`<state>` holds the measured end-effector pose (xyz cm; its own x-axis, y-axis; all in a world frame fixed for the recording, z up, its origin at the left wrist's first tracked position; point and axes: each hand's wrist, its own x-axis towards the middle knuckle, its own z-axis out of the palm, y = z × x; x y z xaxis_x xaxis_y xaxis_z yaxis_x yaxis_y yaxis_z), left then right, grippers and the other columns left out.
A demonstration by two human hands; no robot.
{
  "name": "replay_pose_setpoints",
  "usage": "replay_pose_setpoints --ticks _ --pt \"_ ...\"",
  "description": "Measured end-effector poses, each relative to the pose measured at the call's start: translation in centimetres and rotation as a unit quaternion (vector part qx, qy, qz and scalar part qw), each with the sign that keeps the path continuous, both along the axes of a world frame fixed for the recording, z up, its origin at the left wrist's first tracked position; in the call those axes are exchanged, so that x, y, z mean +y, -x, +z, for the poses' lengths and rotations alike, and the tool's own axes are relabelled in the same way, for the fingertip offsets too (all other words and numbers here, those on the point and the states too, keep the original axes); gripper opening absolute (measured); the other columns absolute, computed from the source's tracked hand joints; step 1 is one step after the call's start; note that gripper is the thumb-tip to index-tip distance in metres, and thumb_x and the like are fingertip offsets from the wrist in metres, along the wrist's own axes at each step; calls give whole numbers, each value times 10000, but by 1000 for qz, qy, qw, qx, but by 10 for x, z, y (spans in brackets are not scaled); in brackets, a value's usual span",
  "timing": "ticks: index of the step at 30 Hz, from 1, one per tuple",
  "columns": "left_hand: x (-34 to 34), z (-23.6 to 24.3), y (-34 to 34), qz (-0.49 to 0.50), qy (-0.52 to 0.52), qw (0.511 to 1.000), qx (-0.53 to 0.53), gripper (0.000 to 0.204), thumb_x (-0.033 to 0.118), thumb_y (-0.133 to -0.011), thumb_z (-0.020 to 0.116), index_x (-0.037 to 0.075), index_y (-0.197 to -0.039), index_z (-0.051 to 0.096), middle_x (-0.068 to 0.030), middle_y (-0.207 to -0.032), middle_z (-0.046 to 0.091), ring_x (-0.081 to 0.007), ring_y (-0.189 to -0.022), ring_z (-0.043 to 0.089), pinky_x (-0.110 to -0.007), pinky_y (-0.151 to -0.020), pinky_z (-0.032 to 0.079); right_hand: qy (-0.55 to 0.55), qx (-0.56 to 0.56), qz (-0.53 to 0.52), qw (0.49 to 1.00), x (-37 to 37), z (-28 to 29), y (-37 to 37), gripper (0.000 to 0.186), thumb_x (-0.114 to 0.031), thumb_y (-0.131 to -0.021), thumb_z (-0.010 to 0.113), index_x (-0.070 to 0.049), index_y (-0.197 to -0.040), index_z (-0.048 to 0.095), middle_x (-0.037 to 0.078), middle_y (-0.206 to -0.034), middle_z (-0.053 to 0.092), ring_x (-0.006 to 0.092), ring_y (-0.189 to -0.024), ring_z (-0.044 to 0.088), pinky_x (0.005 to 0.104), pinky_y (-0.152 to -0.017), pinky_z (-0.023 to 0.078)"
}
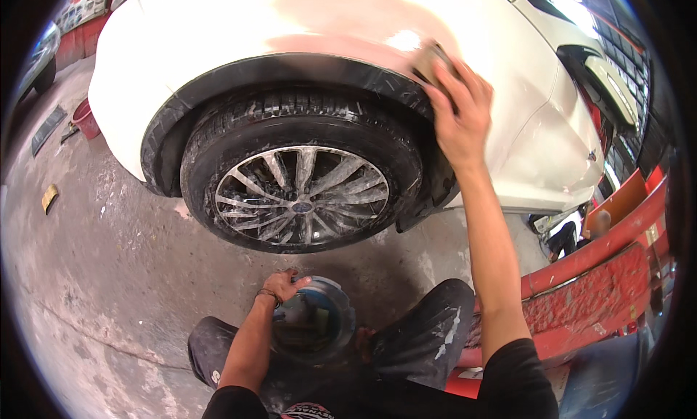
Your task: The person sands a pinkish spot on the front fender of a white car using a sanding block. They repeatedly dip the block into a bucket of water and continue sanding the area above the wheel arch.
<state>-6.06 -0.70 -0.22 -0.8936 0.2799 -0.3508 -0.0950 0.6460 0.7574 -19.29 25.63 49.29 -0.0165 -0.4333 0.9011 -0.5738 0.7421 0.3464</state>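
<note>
Sanding the car body (305,19) looks underway; right hand (459,114) presses a sanding pad (430,59) flat above the wheel (301,194); left hand (284,285) grips the bucket (319,324) rim; next calls for even strokes.

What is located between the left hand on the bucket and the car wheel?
Only bare concrete floor separates the left hand on the bucket from the wheel, per the head view.

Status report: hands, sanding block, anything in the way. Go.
Right hand presses sanding block on white fender. Left hand on bucket rim. Nothing in the way.
</note>
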Motion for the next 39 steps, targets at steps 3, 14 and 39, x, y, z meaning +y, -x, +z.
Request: replay_pose_setpoints --ticks 3,14,39 --pt "4 -3 1 -8 -14 1000 6 1039 856 -935 662 0 -1524 675 -283 -1321 787 -422 -1298 740 -486 -1146 555 -10 -41 -19 999 38 -3 -10 403 -161 -919 910 -154 -1319 855 111 -1415 759 329 -1280 651 443 -1133 513" --pt "-1 -10 4 -2 -24 1000 -17 1051 853 -933 669 -4 -1542 659 -309 -1357 766 -436 -1323 725 -467 -1154 552 15 -55 -6 998 7 8 -2 356 -237 -976 870 -180 -1327 858 112 -1403 756 337 -1296 645 446 -1133 508" --pt "-1 -7 7 2 -33 999 -40 1019 854 -938 671 31 -1539 675 -285 -1402 757 -411 -1355 716 -457 -1164 547 -118 17 55 991 -149 36 7 346 -257 -972 827 -245 -1317 812 104 -1374 723 378 -1268 657 540 -1132 485"
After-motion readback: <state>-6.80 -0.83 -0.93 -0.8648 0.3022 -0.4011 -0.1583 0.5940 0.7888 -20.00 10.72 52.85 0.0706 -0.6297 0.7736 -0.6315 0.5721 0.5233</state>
